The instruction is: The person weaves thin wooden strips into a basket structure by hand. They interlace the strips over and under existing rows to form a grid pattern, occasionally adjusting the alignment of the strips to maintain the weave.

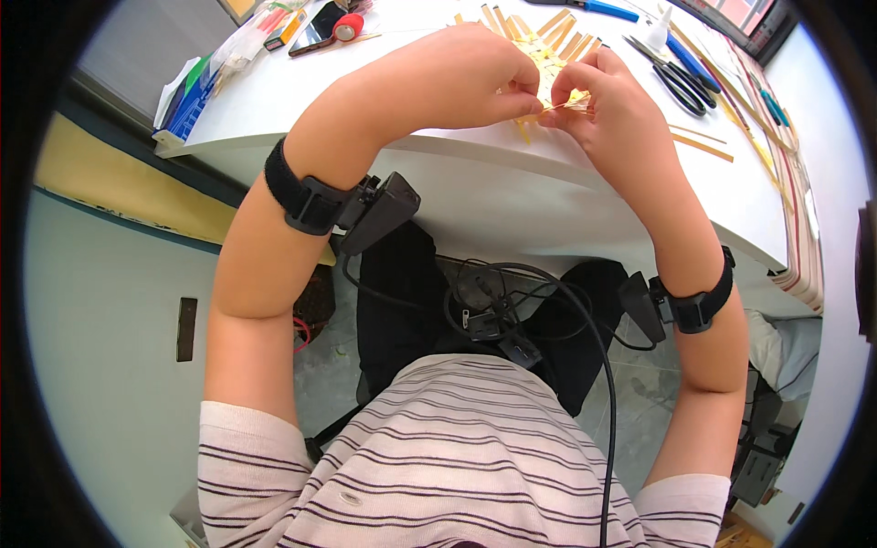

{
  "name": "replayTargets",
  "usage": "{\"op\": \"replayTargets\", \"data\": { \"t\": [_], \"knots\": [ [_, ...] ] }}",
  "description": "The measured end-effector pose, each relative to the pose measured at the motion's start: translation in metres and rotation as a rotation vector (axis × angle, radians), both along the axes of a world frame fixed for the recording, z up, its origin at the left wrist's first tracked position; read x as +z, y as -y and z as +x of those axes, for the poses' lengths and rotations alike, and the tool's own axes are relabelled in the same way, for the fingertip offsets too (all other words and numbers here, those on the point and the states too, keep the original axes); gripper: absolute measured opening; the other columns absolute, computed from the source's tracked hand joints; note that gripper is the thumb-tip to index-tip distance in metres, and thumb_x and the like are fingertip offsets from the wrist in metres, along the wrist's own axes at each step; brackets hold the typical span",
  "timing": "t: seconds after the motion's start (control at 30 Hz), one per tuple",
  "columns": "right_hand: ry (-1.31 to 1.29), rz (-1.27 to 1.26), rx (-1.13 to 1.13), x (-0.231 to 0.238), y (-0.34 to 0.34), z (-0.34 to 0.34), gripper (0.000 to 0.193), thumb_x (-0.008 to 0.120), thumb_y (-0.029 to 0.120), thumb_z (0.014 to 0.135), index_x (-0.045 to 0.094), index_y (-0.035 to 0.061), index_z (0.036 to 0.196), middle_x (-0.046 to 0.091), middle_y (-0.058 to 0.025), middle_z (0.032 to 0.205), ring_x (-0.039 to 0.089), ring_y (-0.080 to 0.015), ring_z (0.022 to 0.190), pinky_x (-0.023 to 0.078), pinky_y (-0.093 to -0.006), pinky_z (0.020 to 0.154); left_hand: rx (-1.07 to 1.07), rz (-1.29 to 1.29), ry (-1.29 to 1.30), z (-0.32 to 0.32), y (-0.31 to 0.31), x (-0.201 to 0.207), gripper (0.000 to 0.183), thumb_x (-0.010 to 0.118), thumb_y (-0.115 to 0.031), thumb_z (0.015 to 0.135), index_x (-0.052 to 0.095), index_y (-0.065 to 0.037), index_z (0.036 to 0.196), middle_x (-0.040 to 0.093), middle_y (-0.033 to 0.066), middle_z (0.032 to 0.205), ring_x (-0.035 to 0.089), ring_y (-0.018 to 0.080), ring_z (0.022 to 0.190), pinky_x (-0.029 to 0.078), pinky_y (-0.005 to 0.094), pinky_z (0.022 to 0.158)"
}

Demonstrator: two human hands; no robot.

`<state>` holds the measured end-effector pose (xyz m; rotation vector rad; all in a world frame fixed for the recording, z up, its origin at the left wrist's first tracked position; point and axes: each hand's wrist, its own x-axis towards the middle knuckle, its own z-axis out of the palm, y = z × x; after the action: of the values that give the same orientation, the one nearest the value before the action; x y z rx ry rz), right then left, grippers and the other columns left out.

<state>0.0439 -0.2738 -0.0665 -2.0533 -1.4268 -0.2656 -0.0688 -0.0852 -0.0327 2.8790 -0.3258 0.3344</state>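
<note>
A small woven piece of pale yellow strips (546,62) lies at the table's front edge, its loose strip ends fanning out toward the far side. From the left, my left hand (475,78) bends over it, thumb and forefinger pinched together at its near edge. My right hand (607,96) pinches a thin strip (571,106) at the same edge, its fingertips close to those of my left. Much of the weave is hidden behind both hands. Whether the left fingertips grip the weave or the same thin strip is hard to make out.
Black scissors (681,82) lie right of my hands, beside a blue-handled tool (694,62) and a white nozzle bottle (660,29). Loose strips (702,146) rest near the right front edge. A phone (318,29) and red roll (348,27) sit far left. Black cables (512,292) hang over my lap.
</note>
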Motion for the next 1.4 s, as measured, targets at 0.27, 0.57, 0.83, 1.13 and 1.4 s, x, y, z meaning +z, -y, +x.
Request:
{"op": "replayTargets", "data": {
  "t": [0.27, 0.57, 0.83, 1.13, 1.4],
  "knots": [
    [0.222, 0.0, -0.04, -0.006, -0.012, 0.003, 0.017, 0.079, 0.021, 0.086, 0.069, 0.0077, 0.09, 0.064, -0.0087, 0.1, 0.069, -0.0308, 0.081, 0.055, -0.0413, 0.072, 0.049, 0.004, -0.078, -0.002, -0.002, 0.006, 0.02, 0.07, -0.027, 0.093, 0.076, -0.007, 0.095, 0.069, 0.0126, 0.086, 0.063, 0.0292, 0.094, 0.052, 0.0402, 0.083],
    [0.218, 0.091, -0.016, -0.015, -0.01, 0.0, 0.014, 0.078, 0.021, 0.086, 0.071, 0.0086, 0.089, 0.066, -0.006, 0.094, 0.069, -0.0276, 0.078, 0.055, -0.0379, 0.068, -0.041, 0.174, 0.333, -0.01, -0.013, -0.01, 0.03, 0.078, -0.021, 0.085, 0.071, -0.011, 0.113, 0.068, 0.0082, 0.125, 0.056, 0.0307, 0.129, 0.039, 0.0422, 0.114],
    [0.183, 0.08, -0.037, -0.013, -0.009, -0.006, 0.016, 0.078, 0.022, 0.086, 0.07, 0.0091, 0.088, 0.065, -0.0056, 0.093, 0.068, -0.0257, 0.075, 0.054, -0.0364, 0.066, 0.38, -0.175, 0.671, -0.031, 0.001, -0.059, 0.056, 0.085, -0.019, 0.081, 0.06, -0.01, 0.13, 0.06, 0.0096, 0.136, 0.057, 0.0282, 0.124, 0.05, 0.0429, 0.099],
    [0.17, 0.097, -0.015, -0.014, -0.012, -0.011, 0.015, 0.077, 0.022, 0.087, 0.069, 0.0089, 0.09, 0.066, -0.0055, 0.094, 0.069, -0.0252, 0.076, 0.054, -0.0366, 0.066, 0.48, -0.366, 0.641, -0.03, 0.031, -0.079, 0.026, 0.081, -0.022, 0.082, 0.077, -0.004, 0.101, 0.075, 0.0118, 0.097, 0.067, 0.0304, 0.096, 0.049, 0.0422, 0.089],
    [0.132, 0.032, 0.057, 0.0, -0.016, -0.014, 0.014, 0.075, 0.016, 0.087, 0.073, 0.0097, 0.1, 0.068, -0.0072, 0.095, 0.069, -0.0295, 0.079, 0.055, -0.0387, 0.07, 0.52, -0.373, 0.689, -0.026, 0.035, -0.08, 0.022, 0.079, -0.018, 0.083, 0.078, -0.005, 0.101, 0.076, 0.0112, 0.096, 0.068, 0.0288, 0.094, 0.047, 0.0418, 0.089]
  ]
}}
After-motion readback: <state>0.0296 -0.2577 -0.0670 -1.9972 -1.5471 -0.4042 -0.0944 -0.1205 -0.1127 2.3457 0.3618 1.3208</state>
